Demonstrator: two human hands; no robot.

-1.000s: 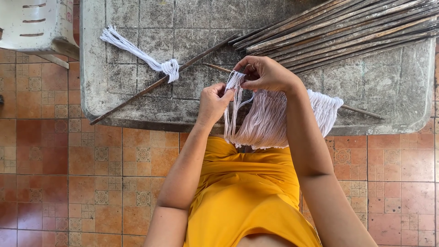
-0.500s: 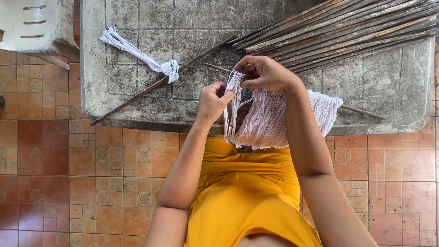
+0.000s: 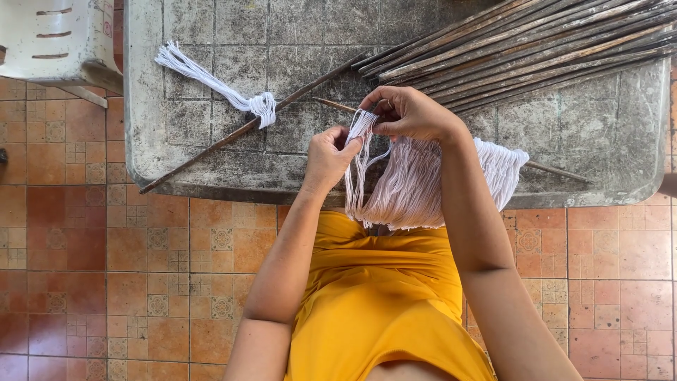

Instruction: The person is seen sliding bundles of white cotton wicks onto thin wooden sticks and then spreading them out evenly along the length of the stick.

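A thin wooden stick [image 3: 557, 171] lies across the near side of a worn grey table [image 3: 606, 134], with a curtain of white strings [image 3: 416, 190] hanging from it over the table's front edge. My right hand [image 3: 412, 113] pinches the top of a few strings at the stick. My left hand [image 3: 328, 156] grips the same strands just left of it, fingers curled. A yellow garment [image 3: 381, 296] covers my lap below.
A second stick [image 3: 233, 134] lies diagonally on the table with a knotted bundle of white string [image 3: 211, 81] on it. A pile of long dark sticks [image 3: 522, 46] fills the table's far right. A white plastic chair [image 3: 56, 39] stands at upper left on an orange tiled floor [image 3: 106, 268].
My left hand has shifted very slightly on the strands; otherwise both hands and the strings stay where they were.
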